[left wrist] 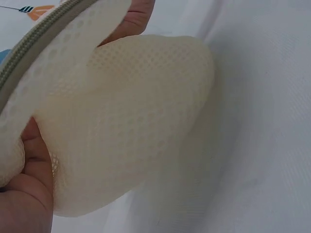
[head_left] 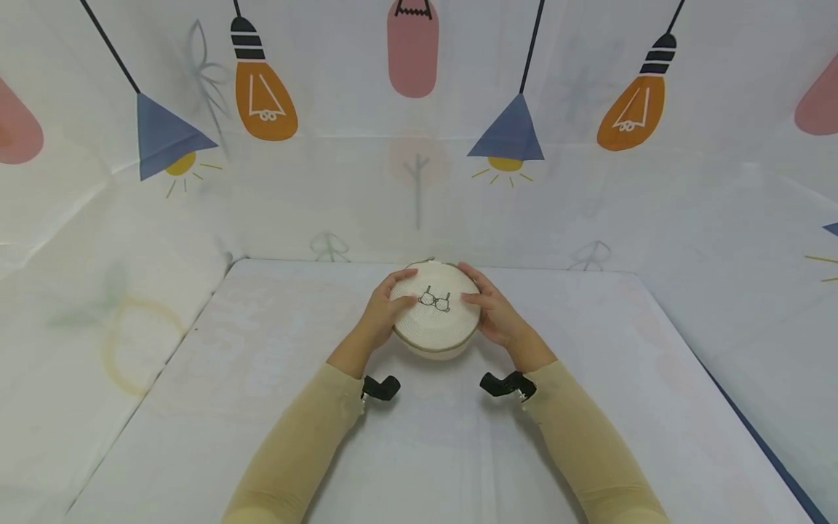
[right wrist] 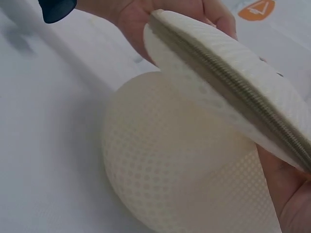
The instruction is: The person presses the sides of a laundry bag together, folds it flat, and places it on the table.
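Note:
A round cream mesh laundry bag (head_left: 435,329) with a dark glasses-shaped design on its flat top is held between both hands above the white table. My left hand (head_left: 385,311) grips its left side, thumb on the top face. On the opposite side my right hand (head_left: 499,317) grips it the same way, thumb near the design. In the right wrist view a grey-brown zipper (right wrist: 233,82) runs round the rim of the lid. Below it, the soft mesh body (left wrist: 131,111) bulges downward and looks dented near the fingers. Some fingers are hidden by the bag.
The white table (head_left: 275,407) spreads round the hands, its back edge just behind the bag. A white cloth wall (head_left: 327,189) printed with lamps and bulbs stands behind it. Black wrist mounts (head_left: 381,388) stick out inward from both cream sleeves (head_left: 308,437).

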`<state>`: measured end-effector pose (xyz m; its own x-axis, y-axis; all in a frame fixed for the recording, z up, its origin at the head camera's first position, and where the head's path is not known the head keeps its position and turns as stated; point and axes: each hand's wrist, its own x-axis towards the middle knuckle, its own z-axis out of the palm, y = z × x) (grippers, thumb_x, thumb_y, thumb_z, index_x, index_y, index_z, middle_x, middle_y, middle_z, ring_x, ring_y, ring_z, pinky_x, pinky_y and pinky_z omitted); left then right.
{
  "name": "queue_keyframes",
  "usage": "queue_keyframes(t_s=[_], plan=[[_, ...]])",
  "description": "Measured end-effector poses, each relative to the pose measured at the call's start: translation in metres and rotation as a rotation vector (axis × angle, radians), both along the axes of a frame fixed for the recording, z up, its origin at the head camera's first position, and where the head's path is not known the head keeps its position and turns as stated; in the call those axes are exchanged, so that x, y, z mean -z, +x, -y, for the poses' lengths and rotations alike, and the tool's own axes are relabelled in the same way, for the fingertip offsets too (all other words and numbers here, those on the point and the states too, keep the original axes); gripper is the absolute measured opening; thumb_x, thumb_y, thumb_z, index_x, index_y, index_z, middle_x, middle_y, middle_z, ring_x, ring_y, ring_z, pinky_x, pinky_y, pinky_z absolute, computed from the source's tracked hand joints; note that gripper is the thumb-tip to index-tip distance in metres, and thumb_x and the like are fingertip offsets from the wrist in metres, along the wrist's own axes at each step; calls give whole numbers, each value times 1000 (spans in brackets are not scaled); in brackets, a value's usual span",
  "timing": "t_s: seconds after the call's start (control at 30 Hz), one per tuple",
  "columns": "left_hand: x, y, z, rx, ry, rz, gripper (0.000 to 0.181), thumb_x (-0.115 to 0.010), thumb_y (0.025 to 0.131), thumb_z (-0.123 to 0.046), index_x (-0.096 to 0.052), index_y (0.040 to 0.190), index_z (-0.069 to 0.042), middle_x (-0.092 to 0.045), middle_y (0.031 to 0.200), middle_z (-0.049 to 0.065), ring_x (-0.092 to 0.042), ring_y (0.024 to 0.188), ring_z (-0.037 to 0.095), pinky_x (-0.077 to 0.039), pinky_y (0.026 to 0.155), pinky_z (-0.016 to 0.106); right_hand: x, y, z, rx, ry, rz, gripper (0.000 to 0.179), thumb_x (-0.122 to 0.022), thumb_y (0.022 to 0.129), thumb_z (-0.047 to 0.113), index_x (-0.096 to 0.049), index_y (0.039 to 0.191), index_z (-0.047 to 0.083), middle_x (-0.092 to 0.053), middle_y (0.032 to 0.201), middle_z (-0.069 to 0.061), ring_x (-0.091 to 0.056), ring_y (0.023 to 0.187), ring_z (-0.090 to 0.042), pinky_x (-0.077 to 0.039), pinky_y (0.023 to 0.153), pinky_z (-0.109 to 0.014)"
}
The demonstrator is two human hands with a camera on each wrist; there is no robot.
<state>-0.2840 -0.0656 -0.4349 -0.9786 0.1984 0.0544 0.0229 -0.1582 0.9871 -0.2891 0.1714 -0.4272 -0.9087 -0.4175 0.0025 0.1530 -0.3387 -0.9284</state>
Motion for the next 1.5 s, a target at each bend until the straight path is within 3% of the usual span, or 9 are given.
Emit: queue_keyframes(t_s=[0.23, 0.37, 0.47, 0.57, 0.73, 0.87, 1.0, 1.23, 1.5], plan=[[-3, -1, 0, 40, 16, -2, 59, -61, 89, 8, -50, 144, -11, -35, 159, 6, -50, 128, 30, -53, 90, 26, -2, -3, -3, -69, 18, -4, 68, -44, 101, -4, -26, 160, 23, -18, 166, -3, -56, 121, -13, -55, 83, -26], [-5, -1, -1, 54, -22, 17, 56, -60, 91, 4, -49, 144, -9, -35, 158, 6, -47, 131, 28, -49, 96, 29, -2, -5, -5, -111, 3, 2, 66, -43, 101, -5, -28, 159, 24, -21, 164, -7, -59, 119, -17, -56, 85, -30], [-5, -2, -3, 44, -52, 18, 56, -61, 92, 1, -47, 145, -11, -34, 159, 6, -42, 137, 25, -40, 107, 33, 0, -5, -5, -109, -25, 20, 67, -43, 100, -7, -30, 158, 23, -23, 163, -9, -60, 119, -19, -56, 87, -31], [-4, -2, -4, 13, -65, 24, 60, -63, 94, -3, -42, 149, -15, -39, 154, 12, -45, 135, 28, -38, 111, 40, 2, -5, -3, -83, -49, 43, 67, -44, 99, -9, -31, 158, 21, -24, 163, -9, -58, 122, -20, -56, 89, -31], [1, 0, -3, -13, -38, 67, 67, -63, 98, -10, -29, 154, -22, -46, 145, 17, -57, 122, 32, -46, 105, 41, 8, -3, -2, -29, -85, 73, 69, -43, 99, -13, -28, 159, 18, -20, 165, -6, -43, 138, -25, -52, 96, -31], [5, 2, 0, 26, -5, 70, 68, -59, 100, -9, -23, 156, -23, -43, 149, 18, -57, 122, 33, -48, 102, 39, 10, -3, -2, 9, -144, 92, 70, -41, 99, -13, -24, 160, 17, -16, 166, -6, -26, 148, -29, -49, 101, -29], [7, 2, 0, 67, -19, 38, 74, -61, 99, -9, -19, 158, -23, -35, 155, 17, -50, 130, 33, -42, 109, 41, 11, -4, -1, 31, -199, 109, 69, -40, 100, -13, -26, 159, 18, -14, 167, -6, -20, 151, -28, -42, 109, -30], [10, 4, -5, 37, -121, -42, 78, -65, 96, -10, -22, 158, -23, -16, 167, 7, -15, 152, 23, -12, 123, 40, 11, -5, 3, 131, -190, 141, 69, -41, 100, -13, -26, 159, 17, -16, 167, -5, -24, 150, -27, -38, 112, -30], [13, 7, -10, -29, -187, -43, 69, -66, 97, -16, -30, 155, -26, -21, 165, 4, -16, 152, 24, -12, 123, 41, 11, -3, 8, 168, -59, 100, 70, -42, 100, -12, -17, 161, 12, -10, 168, -5, -22, 151, -27, -35, 114, -30]])
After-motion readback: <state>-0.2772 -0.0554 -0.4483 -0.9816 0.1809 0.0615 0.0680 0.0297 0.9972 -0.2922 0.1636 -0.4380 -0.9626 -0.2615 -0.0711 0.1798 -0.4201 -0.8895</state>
